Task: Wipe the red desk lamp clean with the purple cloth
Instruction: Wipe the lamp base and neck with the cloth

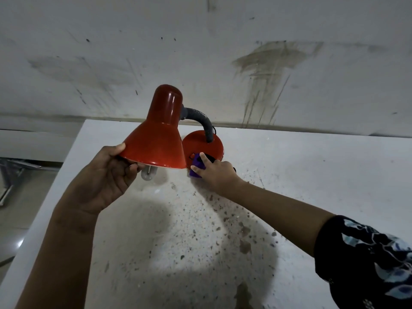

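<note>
The red desk lamp's cone shade [158,139] is tilted toward me, joined by a grey bent neck [201,121] to its round red base [206,144] on the white table [312,175]. My left hand [104,177] grips the shade's lower rim, thumb on the outside, fingers curled under it beside the white bulb [147,174]. My right hand [215,172] pinches the bunched purple cloth [197,166] and holds it against the front edge of the base. Most of the cloth is hidden by my fingers.
The tabletop is speckled with brown dirt spots [244,244] in front of the lamp. A stained white wall [267,63] rises right behind the table. The table's left edge [51,188] drops to a tiled floor with a metal frame [11,175].
</note>
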